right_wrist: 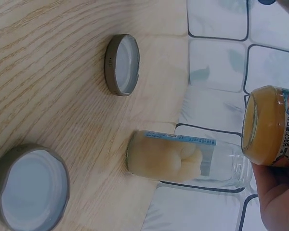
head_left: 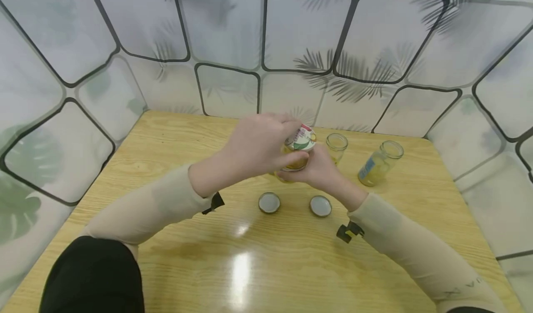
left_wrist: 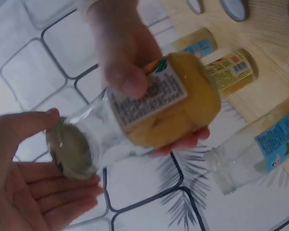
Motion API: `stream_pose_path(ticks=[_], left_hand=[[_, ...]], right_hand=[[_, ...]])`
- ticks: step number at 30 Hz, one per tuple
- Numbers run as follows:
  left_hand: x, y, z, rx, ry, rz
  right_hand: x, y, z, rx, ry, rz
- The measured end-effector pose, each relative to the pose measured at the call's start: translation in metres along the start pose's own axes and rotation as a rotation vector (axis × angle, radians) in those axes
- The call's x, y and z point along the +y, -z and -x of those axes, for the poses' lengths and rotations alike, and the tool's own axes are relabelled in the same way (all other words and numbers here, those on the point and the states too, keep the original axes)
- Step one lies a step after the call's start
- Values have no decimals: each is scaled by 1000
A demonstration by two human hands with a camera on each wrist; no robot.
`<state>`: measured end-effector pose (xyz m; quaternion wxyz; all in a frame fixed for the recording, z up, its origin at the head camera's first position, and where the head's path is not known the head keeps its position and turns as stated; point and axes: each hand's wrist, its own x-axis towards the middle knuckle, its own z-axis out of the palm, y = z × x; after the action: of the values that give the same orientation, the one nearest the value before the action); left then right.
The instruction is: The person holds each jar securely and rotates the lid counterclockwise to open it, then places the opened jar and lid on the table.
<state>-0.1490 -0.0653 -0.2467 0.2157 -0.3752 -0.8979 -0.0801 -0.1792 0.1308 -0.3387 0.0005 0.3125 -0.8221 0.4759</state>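
A glass jar of yellow fruit (left_wrist: 192, 96) with a white label is held in my right hand (head_left: 325, 167), whose thumb and fingers wrap its body. It is raised off the table and its lid (head_left: 303, 138), printed white, red and green, is on its mouth. My left hand (head_left: 262, 144) comes over from the left, thumb at one edge of this lid (left_wrist: 70, 149) and fingertips at the other. In the right wrist view the jar's base (right_wrist: 253, 122) shows at the right edge, with the right hand (right_wrist: 279, 197) just below it.
Behind the hands stand a lidless jar (head_left: 336, 146) and, farther right, another lidless jar with a blue label (head_left: 374, 167); pale fruit (right_wrist: 164, 159) lies inside it. Two lids, one left (head_left: 269, 203) and one right (head_left: 320, 206), lie white side up on the wooden table (head_left: 187, 266). A patterned wall (head_left: 233, 90) rises behind.
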Motion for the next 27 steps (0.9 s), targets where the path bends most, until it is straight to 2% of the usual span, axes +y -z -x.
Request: stream_pose_path(ticks=[2,4,7,9,13,16,21,27], left_hand=[[-4,3,-1,-52,14,139],[-9,5,-3,-77,27,257],[-14,4,-2,-60,37,339],[-14,3,0,-15,24,307],[-10,1,5,76,-25,124],[-8,4,7,84,-48,37],[-10,14,6,58,-23,40],[-18,19,6,116,57,135]], right_hand=[[1,0,1,2,1,-35],[2,0,2,4,4,-64],[2,-1,3,0,6,-85],[2,-1,3,0,3,-85],[0,-2,3,-6,-4,-83],[-1,-2,4,-15,-35,-65],[1,-2,5,-16,-76,-20],[-1,-1,3,0,-89,-4]])
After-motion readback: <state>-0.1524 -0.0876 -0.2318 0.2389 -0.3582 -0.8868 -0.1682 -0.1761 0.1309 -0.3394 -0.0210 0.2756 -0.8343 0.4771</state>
